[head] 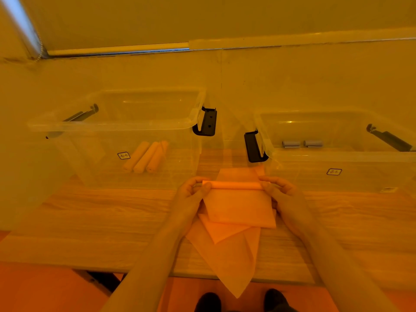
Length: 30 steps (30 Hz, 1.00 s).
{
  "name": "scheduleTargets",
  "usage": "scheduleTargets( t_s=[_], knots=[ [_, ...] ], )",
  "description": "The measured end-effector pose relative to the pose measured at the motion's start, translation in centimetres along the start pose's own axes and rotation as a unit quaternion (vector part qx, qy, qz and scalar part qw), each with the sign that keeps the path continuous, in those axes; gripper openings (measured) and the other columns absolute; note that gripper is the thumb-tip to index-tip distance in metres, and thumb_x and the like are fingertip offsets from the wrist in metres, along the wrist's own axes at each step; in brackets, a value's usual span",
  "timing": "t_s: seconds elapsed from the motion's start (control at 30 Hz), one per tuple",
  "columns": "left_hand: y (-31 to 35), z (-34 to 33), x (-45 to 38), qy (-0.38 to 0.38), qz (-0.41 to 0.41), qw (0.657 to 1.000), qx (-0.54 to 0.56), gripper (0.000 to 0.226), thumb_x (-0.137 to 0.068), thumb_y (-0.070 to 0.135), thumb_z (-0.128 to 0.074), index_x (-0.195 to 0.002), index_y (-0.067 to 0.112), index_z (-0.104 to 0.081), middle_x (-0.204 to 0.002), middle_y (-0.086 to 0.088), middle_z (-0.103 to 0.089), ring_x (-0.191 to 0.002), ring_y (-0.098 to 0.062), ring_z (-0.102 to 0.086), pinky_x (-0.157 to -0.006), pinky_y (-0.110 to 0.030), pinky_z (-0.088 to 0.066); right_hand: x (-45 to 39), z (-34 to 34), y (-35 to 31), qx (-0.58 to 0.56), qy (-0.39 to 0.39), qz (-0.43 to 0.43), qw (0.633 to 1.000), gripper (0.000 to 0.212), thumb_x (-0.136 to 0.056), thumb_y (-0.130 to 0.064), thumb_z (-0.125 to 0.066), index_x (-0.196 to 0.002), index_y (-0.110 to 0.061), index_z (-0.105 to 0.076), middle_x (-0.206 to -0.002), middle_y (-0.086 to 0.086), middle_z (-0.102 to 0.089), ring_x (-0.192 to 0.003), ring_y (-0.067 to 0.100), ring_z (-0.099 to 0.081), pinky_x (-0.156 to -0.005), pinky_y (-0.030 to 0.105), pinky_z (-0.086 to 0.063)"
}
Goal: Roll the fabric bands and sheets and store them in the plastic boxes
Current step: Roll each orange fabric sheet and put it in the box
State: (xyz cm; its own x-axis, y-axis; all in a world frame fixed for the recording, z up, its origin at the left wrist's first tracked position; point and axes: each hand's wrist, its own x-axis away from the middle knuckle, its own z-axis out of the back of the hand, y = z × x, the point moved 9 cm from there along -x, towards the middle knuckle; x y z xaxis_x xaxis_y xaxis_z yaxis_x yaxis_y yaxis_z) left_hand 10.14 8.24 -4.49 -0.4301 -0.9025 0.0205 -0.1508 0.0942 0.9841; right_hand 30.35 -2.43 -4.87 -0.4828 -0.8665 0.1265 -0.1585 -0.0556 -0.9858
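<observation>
An orange fabric sheet (238, 208) lies on the wooden table, its far edge wound into a thin roll (231, 184). My left hand (193, 190) pinches the roll's left end and my right hand (276, 188) pinches its right end. More orange sheets (227, 251) lie underneath, one corner hanging over the table's near edge. A clear plastic box (112, 126) at the left holds three rolled orange sheets (146, 156). In a second clear box (337, 156) at the right lie two small grey rolled bands (301, 143).
Both boxes have black latch handles (208, 122) facing the gap between them. The wooden table (101, 210) runs to a near edge at the bottom, with my shoes (208, 301) below it. A wall and a window ledge stand behind the boxes.
</observation>
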Motion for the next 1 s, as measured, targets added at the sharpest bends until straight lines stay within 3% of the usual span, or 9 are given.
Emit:
scheduleTargets(
  t_s=[0.17,0.33,0.43,0.57,0.7,0.8,0.9,1.0],
  knots=[
    [-0.3,0.0,-0.1,-0.006,0.004,1.0,-0.014,0.012,-0.092,0.017,-0.058,-0.1,0.015,-0.067,-0.078,-0.003,-0.069,-0.068,-0.014,-0.065,-0.057,-0.031,-0.051,0.1,0.1,0.3,-0.01,-0.003,-0.012,1.0,0.03,-0.088,-0.026,-0.062,-0.116,-0.015,-0.064,-0.102,0.012,-0.069,-0.088,0.024,-0.067,-0.067,0.035,-0.054],
    [-0.3,0.0,-0.1,-0.01,0.009,1.0,-0.003,0.013,-0.092,0.014,-0.058,-0.103,0.018,-0.065,-0.081,-0.004,-0.07,-0.071,-0.017,-0.067,-0.06,-0.035,-0.052,0.2,-0.2,-0.1,-0.001,-0.02,-0.002,1.0,0.023,-0.09,-0.023,-0.059,-0.11,-0.034,-0.061,-0.108,0.002,-0.064,-0.095,0.024,-0.065,-0.065,0.034,-0.055],
    [-0.1,0.0,0.0,-0.006,0.012,1.0,0.013,0.018,-0.09,0.008,-0.058,-0.102,0.02,-0.064,-0.079,0.0,-0.07,-0.07,-0.015,-0.067,-0.059,-0.033,-0.053,0.3,-0.3,-0.2,0.0,-0.022,0.001,1.0,0.026,-0.09,-0.018,-0.059,-0.108,-0.036,-0.061,-0.11,0.0,-0.063,-0.096,0.023,-0.064,-0.062,0.033,-0.055],
    [0.3,0.0,0.0,0.0,-0.005,1.0,0.008,0.008,-0.091,0.015,-0.059,-0.098,0.015,-0.064,-0.073,-0.002,-0.066,-0.064,-0.015,-0.064,-0.054,-0.031,-0.053,0.3,-0.3,-0.2,-0.017,-0.027,0.002,0.999,0.033,-0.088,-0.01,-0.061,-0.111,-0.034,-0.063,-0.108,0.003,-0.068,-0.093,0.023,-0.067,-0.062,0.033,-0.055],
    [0.6,-0.1,0.2,-0.011,-0.017,1.0,0.006,0.008,-0.092,0.014,-0.058,-0.097,0.016,-0.063,-0.071,0.002,-0.067,-0.064,-0.013,-0.064,-0.054,-0.029,-0.053,0.3,-0.1,0.0,-0.006,-0.013,-0.01,1.0,0.03,-0.083,-0.023,-0.066,-0.114,-0.024,-0.064,-0.1,0.005,-0.067,-0.089,0.022,-0.066,-0.066,0.034,-0.057],
    [0.6,-0.3,0.3,-0.019,-0.019,1.0,0.003,0.01,-0.092,0.013,-0.058,-0.097,0.019,-0.064,-0.073,0.003,-0.068,-0.064,-0.012,-0.065,-0.054,-0.028,-0.051,0.2,0.0,0.0,-0.002,-0.011,-0.006,1.0,0.033,-0.081,-0.028,-0.067,-0.107,-0.009,-0.067,-0.087,0.006,-0.066,-0.075,0.016,-0.063,-0.059,0.028,-0.053],
    [0.6,-0.3,0.2,-0.019,-0.023,0.999,0.011,0.014,-0.091,0.01,-0.058,-0.1,0.02,-0.064,-0.076,0.003,-0.07,-0.066,-0.011,-0.066,-0.054,-0.026,-0.052,0.0,0.2,0.2,-0.004,-0.001,-0.001,1.0,0.017,-0.085,-0.025,-0.065,-0.093,-0.01,-0.067,-0.073,0.001,-0.064,-0.06,0.008,-0.061,-0.05,0.022,-0.048],
    [0.6,-0.3,0.0,-0.024,-0.02,0.999,0.02,0.022,-0.09,0.01,-0.058,-0.108,0.021,-0.064,-0.08,0.003,-0.071,-0.069,-0.01,-0.067,-0.056,-0.026,-0.053,-0.2,0.2,0.3,-0.005,-0.002,0.0,1.0,0.016,-0.085,-0.027,-0.066,-0.09,-0.012,-0.067,-0.073,0.0,-0.065,-0.06,0.008,-0.061,-0.051,0.023,-0.048]
  ],
)
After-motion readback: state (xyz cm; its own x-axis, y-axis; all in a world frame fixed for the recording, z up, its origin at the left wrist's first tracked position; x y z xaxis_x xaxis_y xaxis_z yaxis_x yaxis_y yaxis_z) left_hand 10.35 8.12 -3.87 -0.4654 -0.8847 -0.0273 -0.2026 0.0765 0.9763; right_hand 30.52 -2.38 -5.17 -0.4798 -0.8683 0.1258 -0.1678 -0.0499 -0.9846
